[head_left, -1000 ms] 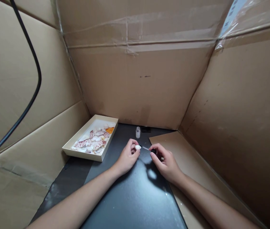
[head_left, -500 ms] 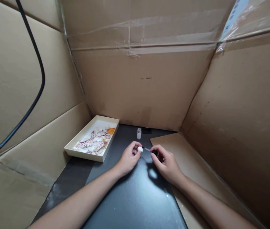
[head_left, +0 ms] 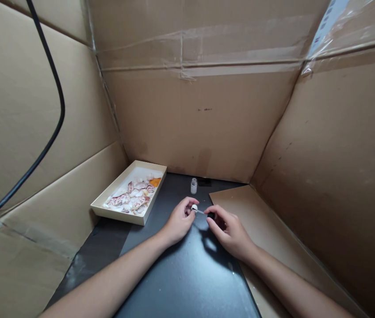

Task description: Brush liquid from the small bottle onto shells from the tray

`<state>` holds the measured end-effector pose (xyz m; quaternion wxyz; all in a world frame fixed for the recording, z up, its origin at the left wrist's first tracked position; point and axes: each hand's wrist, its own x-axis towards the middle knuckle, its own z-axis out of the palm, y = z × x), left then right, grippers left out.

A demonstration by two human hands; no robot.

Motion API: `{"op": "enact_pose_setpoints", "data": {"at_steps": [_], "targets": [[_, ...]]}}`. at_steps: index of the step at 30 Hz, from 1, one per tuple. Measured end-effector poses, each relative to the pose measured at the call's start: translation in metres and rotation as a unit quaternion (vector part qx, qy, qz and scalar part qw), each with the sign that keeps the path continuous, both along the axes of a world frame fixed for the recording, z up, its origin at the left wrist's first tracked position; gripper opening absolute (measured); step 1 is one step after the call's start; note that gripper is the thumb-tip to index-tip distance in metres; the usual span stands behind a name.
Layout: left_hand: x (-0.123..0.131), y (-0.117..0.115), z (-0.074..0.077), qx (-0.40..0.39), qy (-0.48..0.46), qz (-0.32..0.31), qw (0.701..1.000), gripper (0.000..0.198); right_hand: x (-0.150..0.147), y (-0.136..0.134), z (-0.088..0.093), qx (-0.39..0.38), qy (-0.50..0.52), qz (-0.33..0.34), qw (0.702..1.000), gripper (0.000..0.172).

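Between its thumb and fingers, my left hand (head_left: 181, 219) pinches a small white shell (head_left: 194, 206). My right hand (head_left: 229, 227) is closed on the black cap of a small brush applicator (head_left: 211, 215). Its thin pale stem points left, and the dark tip lies over the shell; whether it touches cannot be told for sure. A little clear glass bottle (head_left: 193, 186) with a whitish label stands uncapped just beyond my hands.
A cream shallow box (head_left: 117, 216) holding several white, red-streaked and orange shells rests at the left. Flat cardboard (head_left: 267, 221) lies on the dark table (head_left: 174, 282) at the right. Cardboard walls (head_left: 187, 128) enclose the space, and a black cable (head_left: 62, 104) hangs at left.
My right hand has shifted slightly left and tilted, bringing the brush tip from beside the shell to over it. My left hand keeps its hold on the shell almost unmoved.
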<state>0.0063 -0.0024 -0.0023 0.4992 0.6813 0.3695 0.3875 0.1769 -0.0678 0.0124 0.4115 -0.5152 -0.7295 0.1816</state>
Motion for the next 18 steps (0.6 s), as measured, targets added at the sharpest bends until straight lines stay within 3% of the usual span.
{"op": "enact_pose_setpoints", "data": {"at_steps": [13, 18], "targets": [[0.0006, -0.0001, 0.0005, 0.009, 0.0, 0.005, 1.0, 0.017, 0.0012, 0.0006, -0.002, 0.003, 0.002, -0.046, 0.999, 0.013], [0.0009, -0.0006, 0.0015, 0.017, 0.004, 0.009, 1.0, 0.014, 0.0003, 0.0007, -0.0006, 0.005, -0.01, -0.008, 1.0, 0.015]]}}
